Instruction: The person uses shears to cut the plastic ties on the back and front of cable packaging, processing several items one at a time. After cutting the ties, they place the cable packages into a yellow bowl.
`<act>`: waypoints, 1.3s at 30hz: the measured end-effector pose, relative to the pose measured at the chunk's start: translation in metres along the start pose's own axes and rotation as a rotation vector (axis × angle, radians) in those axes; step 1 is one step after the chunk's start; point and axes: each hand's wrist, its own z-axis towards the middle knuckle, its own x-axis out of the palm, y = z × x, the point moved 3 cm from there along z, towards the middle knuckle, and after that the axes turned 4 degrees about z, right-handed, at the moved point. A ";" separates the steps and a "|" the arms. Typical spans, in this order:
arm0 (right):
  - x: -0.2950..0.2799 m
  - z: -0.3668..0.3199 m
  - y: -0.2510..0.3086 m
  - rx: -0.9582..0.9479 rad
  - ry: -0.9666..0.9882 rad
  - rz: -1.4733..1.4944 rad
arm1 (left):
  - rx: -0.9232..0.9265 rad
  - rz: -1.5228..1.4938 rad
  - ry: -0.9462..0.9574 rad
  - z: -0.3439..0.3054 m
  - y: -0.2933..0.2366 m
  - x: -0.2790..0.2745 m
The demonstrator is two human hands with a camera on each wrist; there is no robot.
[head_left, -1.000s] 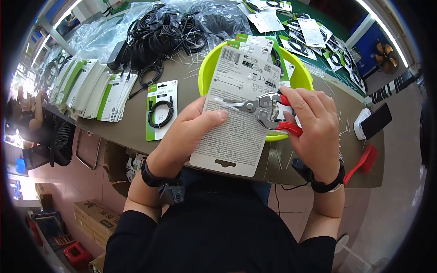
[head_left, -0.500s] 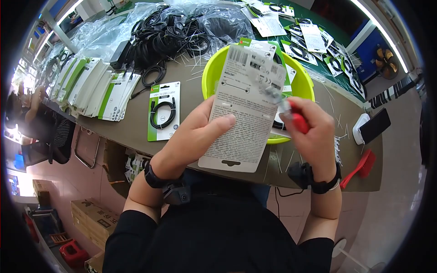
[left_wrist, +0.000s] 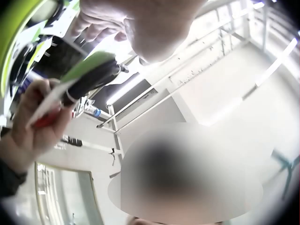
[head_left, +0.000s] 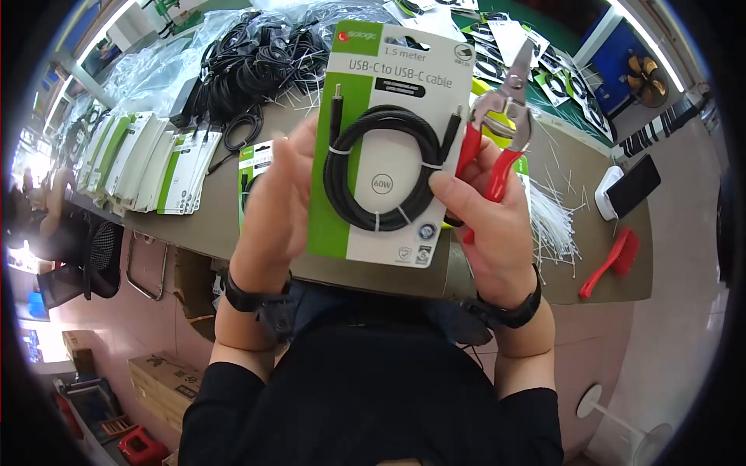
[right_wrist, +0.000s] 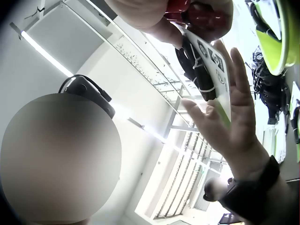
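Observation:
A white-and-green USB-C cable card (head_left: pixel 382 151) is upright before me, front showing. Its coiled black cable (head_left: pixel 336 175) is fastened on with white ties. My right hand (head_left: pixel 497 225) grips the card's right edge, thumb on the front. The same hand holds red-handled pruning shears (head_left: pixel 513 97), blades pointing up. My left hand (head_left: pixel 272 206) is beside the card's left edge, somewhat blurred; in the right wrist view its fingers (right_wrist: pixel 236 70) are extended close to the card. Another carded cable (head_left: pixel 250 165) lies behind the left hand, partly covered.
White cable ties (head_left: pixel 548 229) lie at right, near a red brush (head_left: pixel 622 252) and a phone (head_left: pixel 633 186) on a stand. The lime basin (right_wrist: pixel 276 56) is mostly hidden behind the card. Stacked cards (head_left: pixel 116 159) and tangled black cables (head_left: pixel 252 66) occupy the left and back.
The card has turned from its printed back to its front and come up higher. My left hand has let go of it; my right hand now holds it along with the shears.

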 end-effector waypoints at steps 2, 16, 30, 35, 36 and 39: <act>-0.003 0.002 -0.002 0.044 -0.059 -0.091 | 0.032 0.377 -0.028 -0.009 0.005 0.000; -0.001 -0.011 0.032 -0.473 0.180 -1.743 | 0.357 0.994 -0.199 -0.009 -0.012 -0.026; 0.016 0.000 0.009 -0.756 0.117 -1.247 | 0.038 0.296 -0.213 -0.008 0.017 -0.020; 0.020 0.001 -0.005 -0.898 0.097 -1.320 | 0.071 0.394 -0.210 -0.016 0.027 -0.025; 0.019 0.002 -0.007 -0.896 0.095 -1.323 | 0.069 0.391 -0.208 -0.016 0.026 -0.024; 0.009 0.008 -0.009 -0.773 -0.050 -1.146 | 0.132 0.432 -0.325 -0.019 0.008 -0.031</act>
